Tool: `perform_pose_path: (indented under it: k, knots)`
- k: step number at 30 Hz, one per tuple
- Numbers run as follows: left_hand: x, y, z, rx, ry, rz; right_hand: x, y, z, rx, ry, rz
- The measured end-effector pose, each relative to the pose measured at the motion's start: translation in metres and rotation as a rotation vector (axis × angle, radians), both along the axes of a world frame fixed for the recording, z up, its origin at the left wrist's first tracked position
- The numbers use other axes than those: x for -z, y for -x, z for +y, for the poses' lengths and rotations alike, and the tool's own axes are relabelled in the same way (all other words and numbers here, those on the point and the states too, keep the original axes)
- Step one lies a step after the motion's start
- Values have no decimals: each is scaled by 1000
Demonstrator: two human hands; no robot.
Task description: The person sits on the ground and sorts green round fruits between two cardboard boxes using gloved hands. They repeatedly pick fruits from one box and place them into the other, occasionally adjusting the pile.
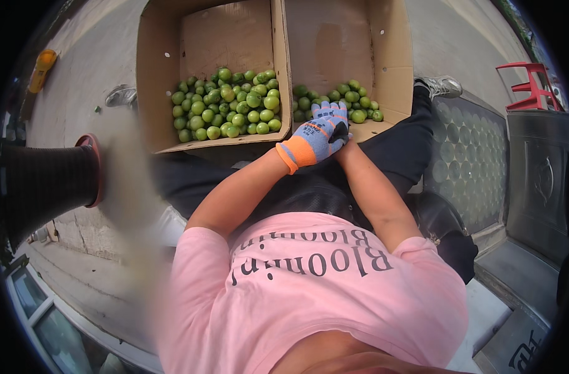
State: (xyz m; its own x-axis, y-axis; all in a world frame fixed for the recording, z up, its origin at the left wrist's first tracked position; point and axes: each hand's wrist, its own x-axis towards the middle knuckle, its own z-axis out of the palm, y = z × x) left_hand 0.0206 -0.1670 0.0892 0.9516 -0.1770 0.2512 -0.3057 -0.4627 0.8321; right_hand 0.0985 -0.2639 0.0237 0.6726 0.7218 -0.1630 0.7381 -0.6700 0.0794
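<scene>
My left hand (311,136), in a blue-grey knit work glove with an orange cuff, lies across my right hand (330,111) at the front of the right box. Blue-grey gloved fingers show beyond it, but the overlap hides most of my right hand and what either hand may grip. My right wrist is bare. Small round green fruits (352,96) lie in the right cardboard box (391,61), just past my fingers. More green fruits (226,105) fill the near part of the left cardboard box (156,89). Both boxes stand side by side between my legs.
A black ribbed container (50,182) with a red rim stands at the left. Further off lies a yellow flashlight (42,70). To the right are a dark metal cabinet (539,177) and a red plastic stool (529,86). My shoes (441,86) flank the boxes.
</scene>
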Motion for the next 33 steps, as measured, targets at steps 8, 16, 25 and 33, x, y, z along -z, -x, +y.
perform_pose_path:
  k: [8, 16, 25, 33]
  knots:
    - [5, 15, 12, 304, 291, 395, 27, 6, -1, -19, -556, 311]
    - [56, -28, 129, -691, -284, 189, 17, -50, -38, 586, -1028, 517]
    - [79, -35, 116, -448, -777, 800, 17, -27, -37, 501, -1120, 636]
    - [67, -18, 140, -341, -645, 744, 40, -28, -37, 449, -1099, 597]
